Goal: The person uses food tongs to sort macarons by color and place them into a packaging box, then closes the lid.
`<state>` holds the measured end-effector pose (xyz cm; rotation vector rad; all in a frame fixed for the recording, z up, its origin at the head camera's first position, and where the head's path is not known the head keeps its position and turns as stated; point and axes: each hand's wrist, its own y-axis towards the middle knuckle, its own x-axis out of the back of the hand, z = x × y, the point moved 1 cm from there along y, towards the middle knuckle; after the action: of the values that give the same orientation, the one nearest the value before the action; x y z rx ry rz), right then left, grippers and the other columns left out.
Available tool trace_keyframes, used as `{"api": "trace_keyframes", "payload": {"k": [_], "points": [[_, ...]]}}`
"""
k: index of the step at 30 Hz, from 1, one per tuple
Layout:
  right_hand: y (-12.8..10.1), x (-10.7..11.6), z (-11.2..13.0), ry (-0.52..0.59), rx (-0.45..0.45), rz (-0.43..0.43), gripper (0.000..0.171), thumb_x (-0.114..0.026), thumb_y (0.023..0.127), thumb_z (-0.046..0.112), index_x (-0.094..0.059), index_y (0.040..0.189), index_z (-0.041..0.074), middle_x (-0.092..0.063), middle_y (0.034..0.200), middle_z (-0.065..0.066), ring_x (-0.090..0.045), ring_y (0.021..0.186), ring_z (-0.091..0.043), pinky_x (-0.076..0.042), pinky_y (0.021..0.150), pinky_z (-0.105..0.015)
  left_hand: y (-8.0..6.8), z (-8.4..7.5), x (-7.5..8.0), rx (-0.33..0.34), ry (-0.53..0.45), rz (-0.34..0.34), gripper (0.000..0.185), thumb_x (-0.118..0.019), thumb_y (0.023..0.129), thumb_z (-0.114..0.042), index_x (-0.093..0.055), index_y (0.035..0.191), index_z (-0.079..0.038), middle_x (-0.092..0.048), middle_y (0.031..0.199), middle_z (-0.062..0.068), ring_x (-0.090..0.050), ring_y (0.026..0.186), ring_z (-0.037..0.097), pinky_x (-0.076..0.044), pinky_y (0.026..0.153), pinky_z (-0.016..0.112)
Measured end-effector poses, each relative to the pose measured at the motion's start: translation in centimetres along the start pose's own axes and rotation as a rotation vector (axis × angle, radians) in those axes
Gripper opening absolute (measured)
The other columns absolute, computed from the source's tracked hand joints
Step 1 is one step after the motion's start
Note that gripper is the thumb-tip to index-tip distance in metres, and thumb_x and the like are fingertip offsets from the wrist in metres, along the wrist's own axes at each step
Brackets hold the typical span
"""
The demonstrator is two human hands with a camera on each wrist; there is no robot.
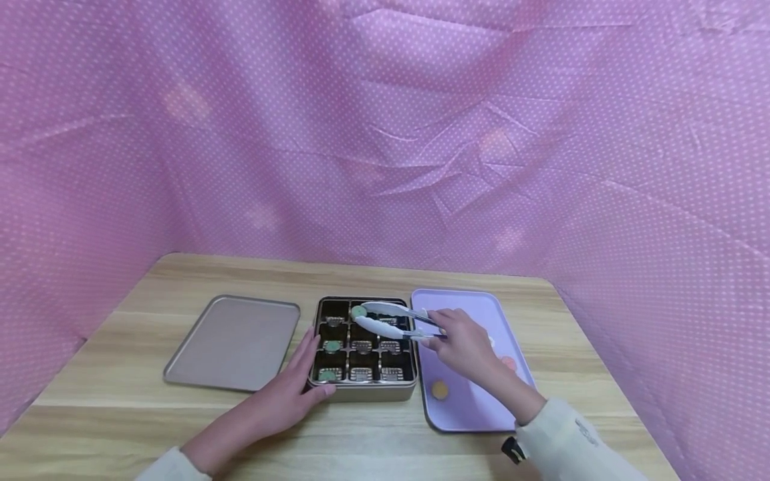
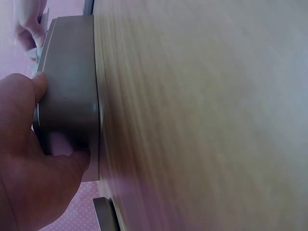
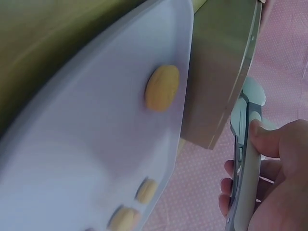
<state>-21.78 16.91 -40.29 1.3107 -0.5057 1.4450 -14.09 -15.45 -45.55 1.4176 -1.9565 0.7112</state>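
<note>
Tongs (image 1: 381, 328), held over the compartmented tin (image 1: 373, 393), long axis running roughly left to right, white tips pointing left. Nearest, a yellow disc (image 1: 440, 389) lies on the lilac tray (image 1: 460, 415); the left hand (image 1: 291, 394) rests at the tin's near-left corner, fingers extended along its side. The right hand (image 1: 462, 344) has its fingers curled round the tongs' handles. Farther, the tips meet a green disc (image 1: 358, 311) at the far row's middle compartment; whether they pinch it cannot be told.

The tray (image 1: 475, 411) is lilac, the tongs (image 1: 380, 327) white-tipped, the box (image 1: 373, 394) grey-brown, the bench (image 1: 373, 447) tan wood-grain, the cloth (image 1: 385, 133) pink with white dots.
</note>
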Motion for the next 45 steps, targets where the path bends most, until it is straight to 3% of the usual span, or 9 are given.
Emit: {"api": "trace_keyframes", "payload": {"k": [9, 16, 33, 45], "points": [[1.6, -1.1, 1.4, -0.004, 0.008, 0.023, 0.055, -0.082, 0.083, 0.033, -0.068, 0.131, 0.009, -0.071, 0.123, -0.005, -0.064, 0.11, -0.025, -0.058, 0.085, -0.048, 0.2, 0.1, -0.3, 0.017, 0.009, 0.014, 0.101, -0.049, 0.093, -0.072, 0.01, 0.162, -0.027, 0.027, 0.164, -0.011, -0.021, 0.151, 0.043, -0.025, 0.118, 0.066], [2.3, -1.1, 2.1, -0.019, 0.015, 0.027, 0.054, -0.081, 0.083, 0.034, -0.069, 0.131, 0.011, -0.072, 0.123, -0.004, -0.064, 0.107, -0.025, -0.058, 0.079, -0.046, 0.2, 0.0, -0.2, 0.017, 0.007, 0.012, 0.101, -0.049, 0.093, -0.073, 0.01, 0.162, -0.027, 0.027, 0.164, -0.012, -0.024, 0.15, 0.043, -0.027, 0.117, 0.065], [3.0, -1.2, 2.5, -0.046, -0.001, 0.082, 0.063, -0.08, 0.084, 0.037, -0.063, 0.138, 0.01, -0.068, 0.133, -0.008, -0.063, 0.114, -0.027, -0.059, 0.082, -0.047, -0.1, -0.4, -0.3, 0.036, 0.021, 0.007, 0.102, -0.05, 0.093, -0.071, 0.008, 0.162, -0.025, 0.026, 0.164, -0.012, -0.03, 0.147, 0.045, -0.03, 0.116, 0.064], [2.6, -1.2, 2.3, -0.034, -0.012, 0.069, 0.061, -0.081, 0.083, 0.037, -0.065, 0.136, 0.011, -0.069, 0.129, -0.005, -0.063, 0.114, -0.027, -0.058, 0.084, -0.049, 0.1, -0.3, -0.2, 0.025, 0.002, 0.007, 0.102, -0.051, 0.093, -0.07, 0.008, 0.162, -0.024, 0.027, 0.164, -0.011, -0.024, 0.15, 0.043, -0.027, 0.118, 0.063]]}}
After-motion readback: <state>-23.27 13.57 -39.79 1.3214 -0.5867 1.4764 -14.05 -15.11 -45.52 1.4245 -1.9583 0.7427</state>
